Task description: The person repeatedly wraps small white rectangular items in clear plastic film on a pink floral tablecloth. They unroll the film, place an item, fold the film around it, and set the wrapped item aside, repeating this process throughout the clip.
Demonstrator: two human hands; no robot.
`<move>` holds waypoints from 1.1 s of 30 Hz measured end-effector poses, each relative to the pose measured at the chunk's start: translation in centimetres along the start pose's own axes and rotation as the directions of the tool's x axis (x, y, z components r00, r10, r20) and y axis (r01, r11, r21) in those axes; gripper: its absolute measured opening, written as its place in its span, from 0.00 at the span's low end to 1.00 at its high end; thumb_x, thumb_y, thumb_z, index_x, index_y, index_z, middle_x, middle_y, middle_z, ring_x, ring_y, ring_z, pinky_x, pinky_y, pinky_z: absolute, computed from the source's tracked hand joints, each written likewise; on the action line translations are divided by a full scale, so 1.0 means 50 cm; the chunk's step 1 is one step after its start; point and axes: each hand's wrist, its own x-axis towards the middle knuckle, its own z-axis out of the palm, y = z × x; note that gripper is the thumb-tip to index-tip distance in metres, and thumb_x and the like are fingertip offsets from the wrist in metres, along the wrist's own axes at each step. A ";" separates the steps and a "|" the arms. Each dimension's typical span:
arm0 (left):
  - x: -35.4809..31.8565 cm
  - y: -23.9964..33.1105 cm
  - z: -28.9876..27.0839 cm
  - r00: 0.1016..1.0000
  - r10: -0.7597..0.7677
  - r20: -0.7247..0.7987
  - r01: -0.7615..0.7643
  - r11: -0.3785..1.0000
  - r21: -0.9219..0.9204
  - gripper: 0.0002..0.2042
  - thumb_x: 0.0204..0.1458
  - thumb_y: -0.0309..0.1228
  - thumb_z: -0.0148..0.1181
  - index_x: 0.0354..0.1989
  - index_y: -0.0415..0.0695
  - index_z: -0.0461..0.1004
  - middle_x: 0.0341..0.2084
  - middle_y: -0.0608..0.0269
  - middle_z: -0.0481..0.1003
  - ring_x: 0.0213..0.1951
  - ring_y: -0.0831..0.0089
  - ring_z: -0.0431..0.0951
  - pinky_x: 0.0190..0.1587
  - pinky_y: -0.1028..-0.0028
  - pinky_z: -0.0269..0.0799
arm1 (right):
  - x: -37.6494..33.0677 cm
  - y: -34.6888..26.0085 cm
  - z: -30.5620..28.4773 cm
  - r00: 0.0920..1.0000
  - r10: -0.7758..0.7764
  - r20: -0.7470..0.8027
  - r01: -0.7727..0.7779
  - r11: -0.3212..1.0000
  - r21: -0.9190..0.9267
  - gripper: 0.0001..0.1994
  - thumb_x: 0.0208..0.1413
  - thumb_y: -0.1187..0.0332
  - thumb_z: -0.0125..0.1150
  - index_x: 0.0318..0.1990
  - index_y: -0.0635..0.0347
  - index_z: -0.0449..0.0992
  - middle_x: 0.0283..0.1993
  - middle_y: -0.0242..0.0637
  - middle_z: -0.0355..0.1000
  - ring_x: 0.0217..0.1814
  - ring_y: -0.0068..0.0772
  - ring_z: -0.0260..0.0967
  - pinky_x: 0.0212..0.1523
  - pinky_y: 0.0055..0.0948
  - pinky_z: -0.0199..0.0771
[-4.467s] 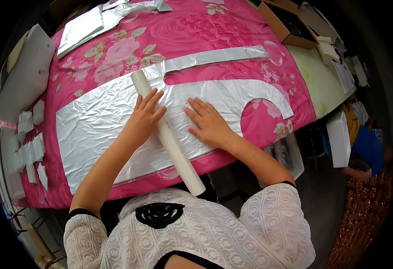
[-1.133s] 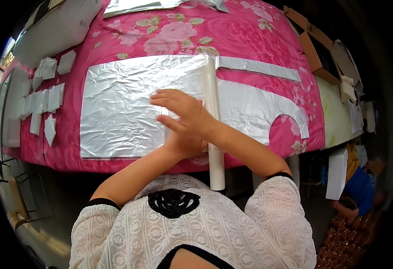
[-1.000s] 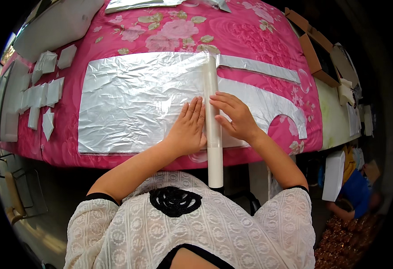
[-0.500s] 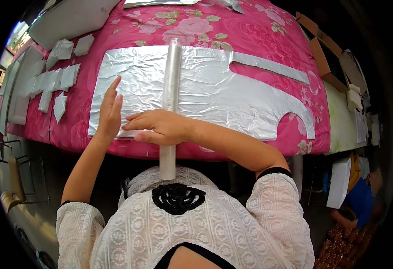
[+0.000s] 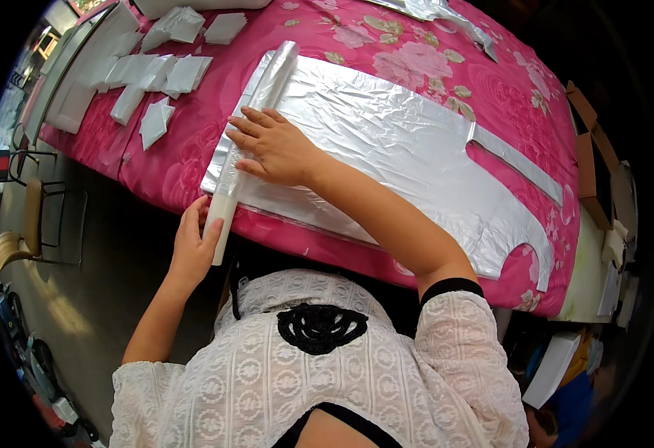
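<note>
A thin silver plastic sheet [image 5: 386, 157], cut in an apron-like outline with a narrow strap and a curved notch, lies wrinkled on the table. Along its left end rests a long tube [image 5: 224, 209] wound with clear, shiny film, slanting from far right to near left. Its near end juts past the table edge, where my left hand [image 5: 194, 246] is closed about it, thumb on top. My right hand [image 5: 278, 149] lies palm down on the middle of the tube, fingers spread and open. The underside of that palm is hidden.
A pink flowered cloth [image 5: 327, 239] covers the table. Several folded white packets [image 5: 155, 75] lie at the far left. More silver sheeting [image 5: 446, 15] is at the back. A brown cardboard box [image 5: 596, 179] stands at the right, and a chair [image 5: 35, 216] at the lower left.
The tube has moved from the sheet's middle to its left end and now slants. My left hand has come down onto its near end; my right hand has travelled along with it. The view has turned.
</note>
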 end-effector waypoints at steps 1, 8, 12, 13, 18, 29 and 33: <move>0.001 -0.001 0.003 0.999 0.039 -0.037 -0.033 0.986 0.162 0.26 0.50 0.33 0.59 0.55 0.34 0.60 0.46 0.53 0.68 0.46 0.70 0.71 0.50 0.73 0.65 | 0.027 -0.013 0.019 1.000 0.005 0.004 -0.005 1.000 -0.011 0.28 0.58 0.48 0.43 0.59 0.58 0.63 0.65 0.41 0.54 0.70 0.42 0.43 0.68 0.44 0.40; 0.007 0.019 0.001 0.921 -0.232 0.314 0.360 0.816 -0.453 0.34 0.40 0.29 0.66 0.57 0.36 0.58 0.40 0.59 0.71 0.38 0.72 0.73 0.42 0.75 0.69 | 0.075 -0.076 0.060 0.857 0.410 -0.312 -0.299 0.889 0.347 0.36 0.55 0.58 0.50 0.65 0.68 0.42 0.66 0.60 0.42 0.73 0.52 0.30 0.69 0.42 0.29; 0.007 0.075 0.004 0.872 0.161 0.461 0.344 0.468 -0.814 0.39 0.39 0.42 0.66 0.58 0.33 0.57 0.37 0.58 0.72 0.32 0.76 0.73 0.36 0.77 0.71 | 0.069 -0.088 -0.054 0.771 0.637 0.007 -0.063 0.065 0.996 0.41 0.49 0.62 0.61 0.61 0.72 0.41 0.58 0.58 0.54 0.63 0.47 0.53 0.61 0.42 0.56; 0.016 0.090 0.007 0.825 0.175 0.537 0.420 0.447 -0.790 0.39 0.39 0.42 0.65 0.58 0.33 0.56 0.37 0.58 0.72 0.32 0.76 0.73 0.35 0.77 0.71 | 0.054 -0.085 -0.091 0.828 0.542 0.146 0.019 -0.286 0.958 0.39 0.48 0.62 0.62 0.60 0.71 0.44 0.56 0.55 0.58 0.60 0.44 0.60 0.58 0.40 0.63; 0.042 0.164 0.048 0.782 -0.016 0.623 0.456 0.696 -0.554 0.35 0.41 0.41 0.65 0.55 0.35 0.60 0.29 0.62 0.72 0.26 0.77 0.73 0.29 0.77 0.71 | -0.011 -0.062 -0.138 0.705 0.692 0.155 -0.043 -0.176 0.983 0.34 0.45 0.64 0.64 0.55 0.66 0.51 0.39 0.42 0.66 0.39 0.30 0.69 0.42 0.31 0.74; 0.055 0.197 0.116 0.719 0.086 0.690 0.504 0.619 -0.602 0.27 0.48 0.49 0.55 0.48 0.38 0.63 0.32 0.58 0.71 0.27 0.75 0.73 0.31 0.75 0.73 | -0.118 -0.103 -0.165 0.671 0.731 0.123 0.013 -0.178 0.984 0.28 0.47 0.66 0.62 0.53 0.65 0.54 0.37 0.39 0.66 0.39 0.28 0.69 0.41 0.30 0.73; 0.062 0.144 0.135 0.759 -0.123 0.639 0.565 0.611 -0.554 0.24 0.56 0.52 0.43 0.45 0.41 0.63 0.27 0.61 0.72 0.22 0.75 0.72 0.26 0.75 0.71 | -0.143 -0.118 -0.108 0.644 0.735 0.212 -0.064 -0.225 0.972 0.28 0.48 0.66 0.63 0.52 0.67 0.56 0.38 0.40 0.67 0.41 0.30 0.69 0.42 0.29 0.73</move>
